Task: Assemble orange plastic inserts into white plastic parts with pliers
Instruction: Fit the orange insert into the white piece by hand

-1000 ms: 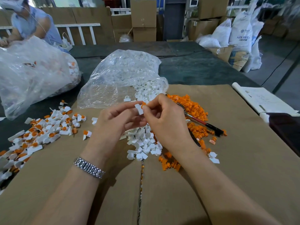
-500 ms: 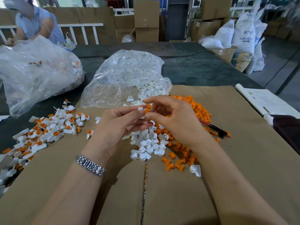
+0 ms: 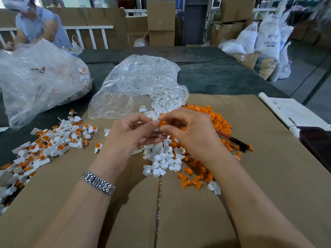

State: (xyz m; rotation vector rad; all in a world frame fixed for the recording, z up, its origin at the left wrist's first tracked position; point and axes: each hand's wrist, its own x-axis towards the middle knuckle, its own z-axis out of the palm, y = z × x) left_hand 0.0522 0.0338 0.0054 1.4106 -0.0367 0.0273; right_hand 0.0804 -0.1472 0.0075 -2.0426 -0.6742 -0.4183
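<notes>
Two hands meet over the middle of my view: my left hand [image 3: 132, 135] pinches a white part [image 3: 154, 118] between thumb and curled fingers [image 3: 143, 120], and my right hand [image 3: 189, 133] pinches an orange insert [image 3: 161, 123] at its fingertips, pressed against that white part. Both sets of fingers are clamped on their pieces, just above a heap of loose white parts [image 3: 163, 158] on the cardboard sheet [image 3: 259, 176] covering the worktop. A wider spread of orange inserts [image 3: 215, 119] lies beside and behind my right hand, partly hidden by it. The pliers [image 3: 234, 140] rest on the cardboard to the right, red and black handle showing, not touched by either hand. Finished pieces, white with orange centres [image 3: 53, 142], are scattered to the left. A clear bag of white parts [image 3: 138, 83] sits open behind my hands, its contents spilling toward the heap. A metal watch band [image 3: 98, 182] circles my left wrist.
</notes>
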